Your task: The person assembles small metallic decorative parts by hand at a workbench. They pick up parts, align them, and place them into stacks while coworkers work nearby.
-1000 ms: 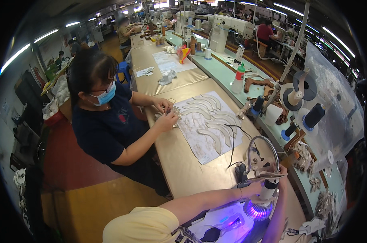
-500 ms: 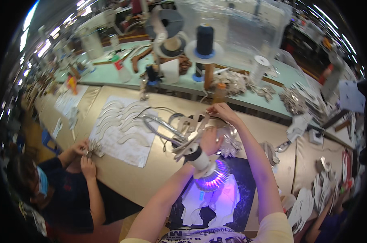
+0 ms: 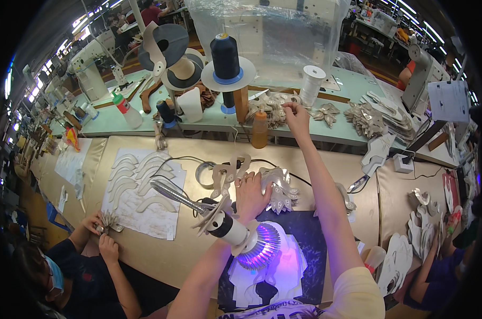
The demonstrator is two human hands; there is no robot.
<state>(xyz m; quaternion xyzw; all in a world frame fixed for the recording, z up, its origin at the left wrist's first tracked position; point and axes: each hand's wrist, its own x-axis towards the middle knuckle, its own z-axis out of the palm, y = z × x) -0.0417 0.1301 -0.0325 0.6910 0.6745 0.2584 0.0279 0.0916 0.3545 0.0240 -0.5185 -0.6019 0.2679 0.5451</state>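
My right hand (image 3: 297, 121) reaches far forward over the back bench, beside a heap of shiny beige cut pieces (image 3: 272, 110). Its fingers are bent together; whether they grip a piece is hidden. Nearer, my left hand (image 3: 251, 194) lies with outstretched fingers between a brownish-grey curved cut piece (image 3: 223, 175) and a fanned stack of silvery pieces (image 3: 279, 192). Below it, a lamp (image 3: 260, 247) on a bendy metal neck throws violet light on white shaped sheets (image 3: 289, 266) lying on a dark mat (image 3: 313, 234).
An amber bottle (image 3: 259, 131) and dark thread cone (image 3: 226, 57) stand ahead. On the left, curved pieces cover a white sheet (image 3: 164, 220), near a masked co-worker (image 3: 87, 271) handling small pieces. White cut parts (image 3: 398, 266) lie right, beside another person. Black cables cross the table.
My right hand has moved forward and away from my left, from the near table to the heap on the back bench. My left hand stays by the silvery stack. The view has shifted.
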